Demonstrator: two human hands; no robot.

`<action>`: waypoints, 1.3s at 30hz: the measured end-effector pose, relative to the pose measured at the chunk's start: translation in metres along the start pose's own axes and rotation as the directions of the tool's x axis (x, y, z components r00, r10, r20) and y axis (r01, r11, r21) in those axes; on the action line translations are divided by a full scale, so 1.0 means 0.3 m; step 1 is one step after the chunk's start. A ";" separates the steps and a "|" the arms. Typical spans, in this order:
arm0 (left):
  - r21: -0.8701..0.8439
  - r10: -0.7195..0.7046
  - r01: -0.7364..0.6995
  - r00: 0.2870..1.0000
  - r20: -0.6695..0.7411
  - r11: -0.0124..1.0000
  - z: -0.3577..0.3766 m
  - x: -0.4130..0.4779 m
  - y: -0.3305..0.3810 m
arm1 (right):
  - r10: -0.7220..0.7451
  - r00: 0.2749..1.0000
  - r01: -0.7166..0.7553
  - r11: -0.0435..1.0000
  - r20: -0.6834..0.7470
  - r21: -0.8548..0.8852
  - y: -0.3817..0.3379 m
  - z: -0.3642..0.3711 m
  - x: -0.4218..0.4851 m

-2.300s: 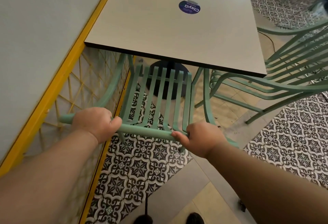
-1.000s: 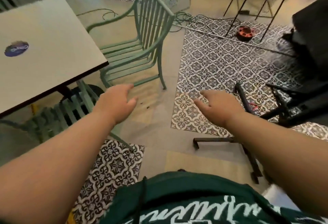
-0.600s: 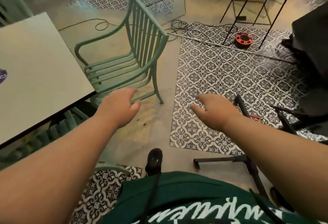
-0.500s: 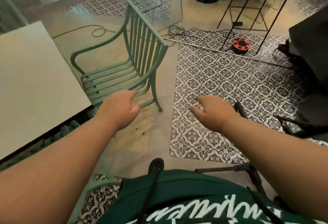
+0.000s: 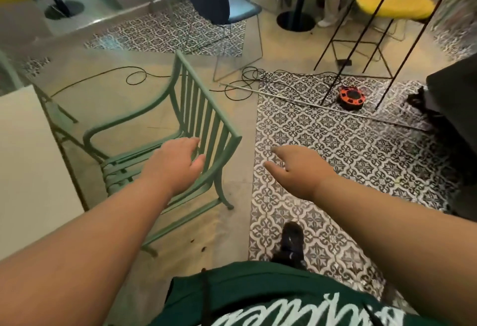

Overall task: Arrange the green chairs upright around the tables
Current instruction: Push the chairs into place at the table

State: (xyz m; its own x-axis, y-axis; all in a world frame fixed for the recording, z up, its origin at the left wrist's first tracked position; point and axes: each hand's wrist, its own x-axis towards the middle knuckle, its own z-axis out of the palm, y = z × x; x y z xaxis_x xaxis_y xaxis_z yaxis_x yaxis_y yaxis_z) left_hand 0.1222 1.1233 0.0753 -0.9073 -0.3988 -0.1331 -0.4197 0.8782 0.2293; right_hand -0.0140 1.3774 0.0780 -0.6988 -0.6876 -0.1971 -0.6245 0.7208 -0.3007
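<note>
The green chair [image 5: 204, 121] stands upright just beside the corner of the white table [image 5: 25, 157]. The left grip [image 5: 178, 163] hovers at its slatted back, fingers loosely spread, holding nothing. The right grip [image 5: 296, 168], equally relaxed and empty, hangs over patterned tiles [image 5: 361, 150].

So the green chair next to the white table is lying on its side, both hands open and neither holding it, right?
Not quite. The head view shows the green chair standing upright on its legs, not lying on its side. The rest holds: it is next to the white table, and the left hand and right hand are both open, neither holding it.
</note>
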 end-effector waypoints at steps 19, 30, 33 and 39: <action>-0.179 -0.573 0.562 0.819 -0.014 0.808 0.082 0.492 0.146 | -0.465 0.831 0.514 0.852 0.304 -0.102 0.268 -0.224 1.004; -0.197 -0.753 0.734 0.657 -0.033 0.649 0.037 0.506 -0.032 | -0.657 0.670 0.720 0.688 0.346 -0.090 -0.014 -0.196 1.354; -0.197 -0.791 0.774 0.611 -0.018 0.602 0.021 0.529 -0.035 | -0.688 0.613 0.772 0.625 0.388 -0.111 -0.050 -0.179 1.449; -0.266 -0.940 0.906 0.341 -0.004 0.329 0.040 0.603 0.009 | -0.785 0.414 0.901 0.424 0.461 -0.087 -0.179 -0.146 1.704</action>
State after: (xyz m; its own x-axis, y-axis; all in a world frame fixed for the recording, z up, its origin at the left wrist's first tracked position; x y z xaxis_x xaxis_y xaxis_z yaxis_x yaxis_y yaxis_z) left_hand -0.0427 1.0569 0.0404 0.0855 -0.9626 -0.2569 -0.9669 -0.1424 0.2117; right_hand -0.3530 0.9911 0.0343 0.3619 -0.8904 -0.2760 -0.9251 -0.3065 -0.2241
